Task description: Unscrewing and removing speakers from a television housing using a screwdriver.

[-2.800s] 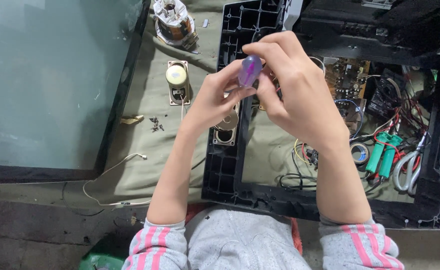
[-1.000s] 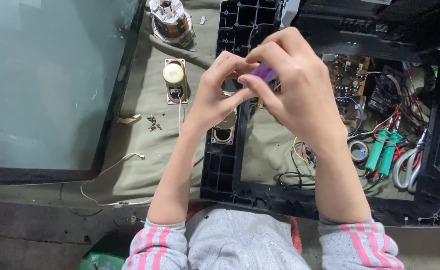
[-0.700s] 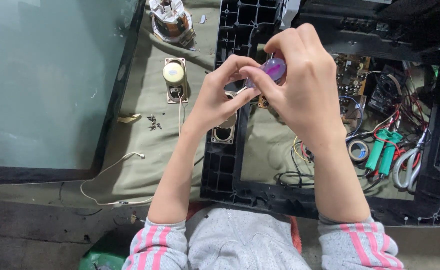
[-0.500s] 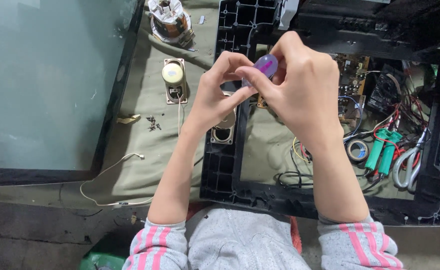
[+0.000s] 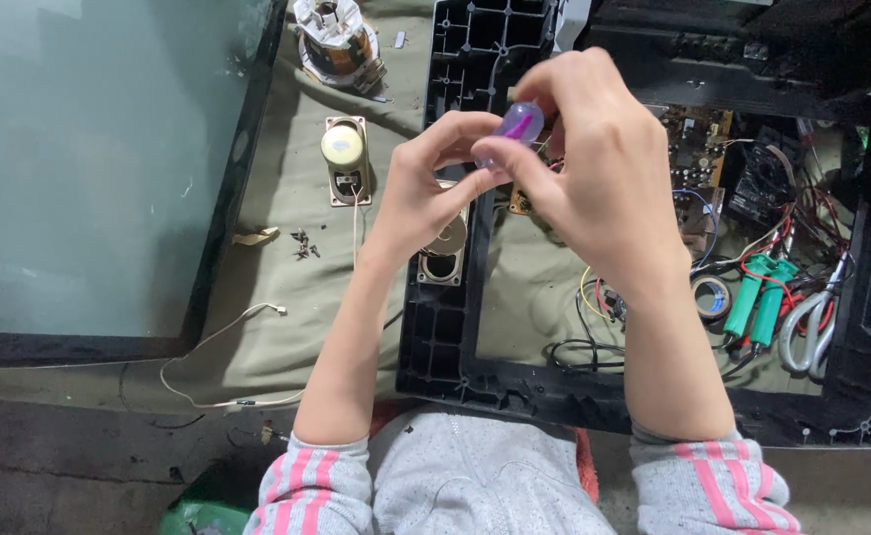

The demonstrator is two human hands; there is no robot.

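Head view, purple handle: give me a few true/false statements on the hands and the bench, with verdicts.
1. Both hands hold the purple translucent handle above the black plastic frame. True.
2. The left hand rests flat on the cloth. False: it is raised, fingers on the handle.
3. A small speaker lies left of the frame on the olive cloth. True.
4. The green-handled pliers are in the right hand. False: they lie at the right, beside the scissors.

Repair workshop: opened black frame point(image 5: 455, 327), circuit board point(image 5: 698, 134), pliers point(image 5: 757, 302), loose speaker point(image 5: 344, 159).
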